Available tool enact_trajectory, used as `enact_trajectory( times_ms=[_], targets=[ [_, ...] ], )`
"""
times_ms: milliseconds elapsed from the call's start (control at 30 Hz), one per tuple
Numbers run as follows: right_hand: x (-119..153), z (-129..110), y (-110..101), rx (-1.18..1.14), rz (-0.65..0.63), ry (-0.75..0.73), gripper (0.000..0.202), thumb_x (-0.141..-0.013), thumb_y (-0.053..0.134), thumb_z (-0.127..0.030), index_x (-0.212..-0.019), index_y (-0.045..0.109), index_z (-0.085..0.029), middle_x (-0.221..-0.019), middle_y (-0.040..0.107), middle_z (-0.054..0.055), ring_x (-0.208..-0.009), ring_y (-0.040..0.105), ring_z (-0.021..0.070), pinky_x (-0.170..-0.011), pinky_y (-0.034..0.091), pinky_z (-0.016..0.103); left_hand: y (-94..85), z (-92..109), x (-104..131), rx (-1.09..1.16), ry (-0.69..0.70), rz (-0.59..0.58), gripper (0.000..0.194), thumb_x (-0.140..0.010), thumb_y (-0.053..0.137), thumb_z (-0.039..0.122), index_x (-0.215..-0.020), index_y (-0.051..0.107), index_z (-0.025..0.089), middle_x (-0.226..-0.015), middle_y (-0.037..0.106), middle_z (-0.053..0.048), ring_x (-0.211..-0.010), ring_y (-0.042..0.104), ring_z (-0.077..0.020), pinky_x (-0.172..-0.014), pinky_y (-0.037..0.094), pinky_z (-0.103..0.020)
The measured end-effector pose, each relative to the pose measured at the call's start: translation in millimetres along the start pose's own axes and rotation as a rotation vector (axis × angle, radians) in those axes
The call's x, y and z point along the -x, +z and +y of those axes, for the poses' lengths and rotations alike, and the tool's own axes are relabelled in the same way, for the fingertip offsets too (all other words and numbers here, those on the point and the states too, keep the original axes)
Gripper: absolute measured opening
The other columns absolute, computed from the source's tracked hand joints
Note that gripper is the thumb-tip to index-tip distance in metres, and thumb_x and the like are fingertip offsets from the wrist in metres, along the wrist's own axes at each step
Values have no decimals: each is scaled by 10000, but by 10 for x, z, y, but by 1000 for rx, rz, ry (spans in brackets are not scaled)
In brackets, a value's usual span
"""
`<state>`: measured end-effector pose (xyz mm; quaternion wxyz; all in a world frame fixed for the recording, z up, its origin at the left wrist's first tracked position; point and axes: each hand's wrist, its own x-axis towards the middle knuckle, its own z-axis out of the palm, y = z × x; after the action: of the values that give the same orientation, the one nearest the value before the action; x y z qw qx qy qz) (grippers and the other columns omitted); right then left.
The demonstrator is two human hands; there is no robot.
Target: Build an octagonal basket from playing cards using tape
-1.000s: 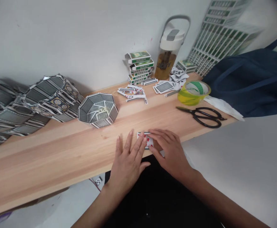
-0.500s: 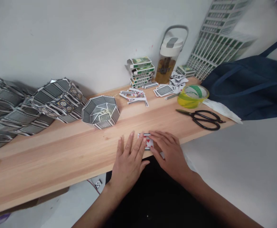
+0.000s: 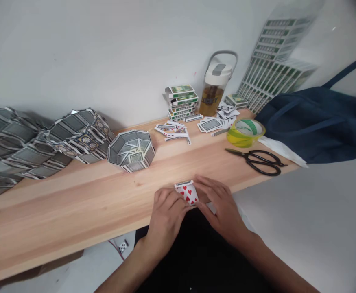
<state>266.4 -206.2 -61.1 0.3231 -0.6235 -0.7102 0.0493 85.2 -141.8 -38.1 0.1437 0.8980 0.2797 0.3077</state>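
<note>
The heart card [image 3: 189,195] is showing its edge toward the card bowl [image 3: 135,166] folded, the opposite edge seemingly awaiting finishing, left hand [image 3: 167,211] touching there (grip hidden, cannot tell), right hand [image 3: 219,205] resting with fingers loose.

Handles a heart playing card [image 3: 190,194], folded over at its far end, by the wooden desk's [image 3: 74,207] near edge, curling the left hand [image 3: 167,211] at its near-left corner and setting the right hand [image 3: 219,203] along its right side. Shows black scissors [image 3: 245,154] and a yellow tape roll [image 3: 237,138] toward the desk's right end.
</note>
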Motion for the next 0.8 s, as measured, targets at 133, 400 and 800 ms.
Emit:
enact_trajectory(
  times_ms=[133,400,800],
  targets=[
    [15,-9,2,-60,48,64,445,-923,492,-255,-1362,435,-216,-1416,495,113,-1320,431,242,-1044,374,471,-74,-162,-318,-61,-8,42,133,-926,531,189,-847,638,182,-869,663,-39,-893,524,-199,-803,386,-376],
    [19,9,32,-59,42,97,453,-912,508,-252,-1359,437,-243,-1400,509,97,-1298,449,259,-1031,392,490,41,-534,-760,-252,-104,-39,174,-922,518,204,-790,623,163,-851,632,-68,-807,496,-210,-695,373,-344],
    [-473,329,-323,67,50,93,343,-939,451,-266,-1271,535,-250,-1305,596,63,-1230,524,219,-1031,434,416,226,-497,-664,-10,133,-46,215,-952,455,188,-809,613,158,-820,617,-50,-842,510,-184,-781,409,-337]
  ],
)
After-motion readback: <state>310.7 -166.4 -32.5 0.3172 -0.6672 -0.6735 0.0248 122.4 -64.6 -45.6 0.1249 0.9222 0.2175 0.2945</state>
